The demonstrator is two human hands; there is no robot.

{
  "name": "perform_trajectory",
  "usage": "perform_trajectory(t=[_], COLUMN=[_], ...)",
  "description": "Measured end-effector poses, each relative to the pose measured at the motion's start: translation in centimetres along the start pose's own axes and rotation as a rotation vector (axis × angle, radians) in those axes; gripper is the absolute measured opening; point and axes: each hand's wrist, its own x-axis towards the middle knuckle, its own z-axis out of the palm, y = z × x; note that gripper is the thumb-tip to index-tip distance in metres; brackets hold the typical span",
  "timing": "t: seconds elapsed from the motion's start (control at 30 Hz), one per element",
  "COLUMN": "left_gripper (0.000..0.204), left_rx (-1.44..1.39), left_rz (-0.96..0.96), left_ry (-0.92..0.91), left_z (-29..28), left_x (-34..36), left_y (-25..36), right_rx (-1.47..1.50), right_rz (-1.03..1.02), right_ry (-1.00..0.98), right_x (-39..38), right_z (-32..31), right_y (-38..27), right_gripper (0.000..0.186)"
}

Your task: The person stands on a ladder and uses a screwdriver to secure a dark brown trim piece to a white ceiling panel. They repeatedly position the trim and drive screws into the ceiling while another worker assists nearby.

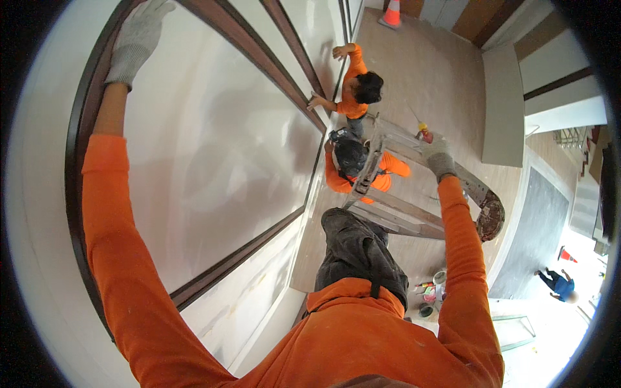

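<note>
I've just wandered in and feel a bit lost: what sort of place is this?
Most likely an indoor building or renovation site: there is a stained metal stepladder, an orange-and-white traffic cone on the floor, and two co-workers in orange tops close to the wall.

A pale, plain wall [39, 168] spreads out to the left of and below the left fingers [160, 8], and far below them a whitish lower wall strip [249, 317] carries faint yellowish streaks. A dull beige-brown floor [443, 74] stretches above the right fingers [432, 146], with an orange-and-white cone [391, 15] near its far edge. To the right of those fingers stands a flat grey-beige panel [502, 110]; beyond it is a white surface [559, 90] crossed by a dark strip. Below and right of them lies a dark grey floor area [533, 223], and past it strong white light washes out the surroundings.
</note>
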Motion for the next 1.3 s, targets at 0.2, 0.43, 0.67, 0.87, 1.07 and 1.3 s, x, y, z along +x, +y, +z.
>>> perform_trajectory(t=[0.2,0.43,0.67,0.87,1.07,1.3], left_gripper=[0.037,0.035,0.030,0.026,0.024,0.027], left_rx=[0.117,0.134,0.061,0.033,-0.006,-0.002], left_rz=[0.067,0.087,-0.009,0.042,0.082,0.094], left_ry=[-0.040,-0.124,-0.188,-0.212,-0.204,-0.213], left_z=[3.7,1.0,-0.3,-0.9,0.1,-0.6], left_x=[-0.8,-0.5,1.0,1.2,1.4,2.0], left_y=[-2.5,-3.8,-1.6,-1.6,-2.1,-1.3], right_rx=[0.094,0.158,0.200,0.191,0.209,0.169], right_rz=[0.003,0.146,0.184,0.151,0.183,0.187], right_ry=[0.028,-0.070,-0.029,0.017,-0.056,-0.027], right_x=[-2.7,-2.5,-2.6,-2.9,-2.8,-2.5], right_z=[-3.2,-4.5,-4.5,-3.6,-5.2,-4.2], right_y=[-3.4,-4.6,-5.1,-5.0,-5.5,-4.8], right_gripper=[0.036,0.032,0.030,0.030,0.035,0.030])
